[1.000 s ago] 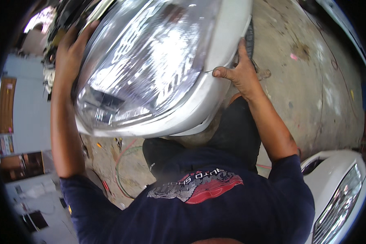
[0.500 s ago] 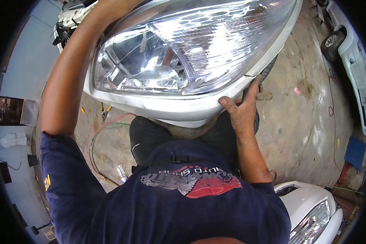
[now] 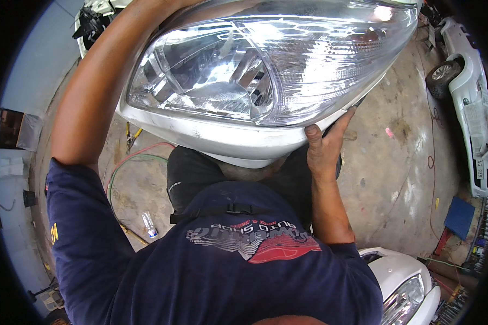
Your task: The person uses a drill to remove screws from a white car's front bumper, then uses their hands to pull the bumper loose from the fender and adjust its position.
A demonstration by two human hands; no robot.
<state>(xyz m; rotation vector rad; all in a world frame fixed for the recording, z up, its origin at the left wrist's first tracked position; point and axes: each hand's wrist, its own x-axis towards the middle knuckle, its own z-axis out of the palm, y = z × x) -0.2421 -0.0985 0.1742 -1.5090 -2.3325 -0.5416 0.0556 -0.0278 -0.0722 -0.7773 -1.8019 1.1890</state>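
Observation:
A large clear headlight (image 3: 211, 81) sits in front of me, framed below by a white front bumper (image 3: 200, 132) with scuff marks. My right hand (image 3: 324, 151) holds the bumper's lower right edge. Its thumb presses up against the outer face, and one finger stretches along the edge towards the wheel side; the other fingers are hidden behind. My left arm (image 3: 103, 92) reaches up around the headlight's left side. Only the wrist end shows at the top border, so the left fingers are out of sight.
Yellow-handled pliers (image 3: 130, 134), red and green hoses (image 3: 130, 160) and a clear bottle (image 3: 149, 225) lie on the concrete floor to the left. A white car (image 3: 466, 108) stands at the right. Another white car front (image 3: 398, 276) is at lower right, near a blue panel (image 3: 460, 216).
The view has shifted slightly, and the headlight now appears further right and more level. My right hand stays on the bumper edge. My left hand has slipped further past the top border.

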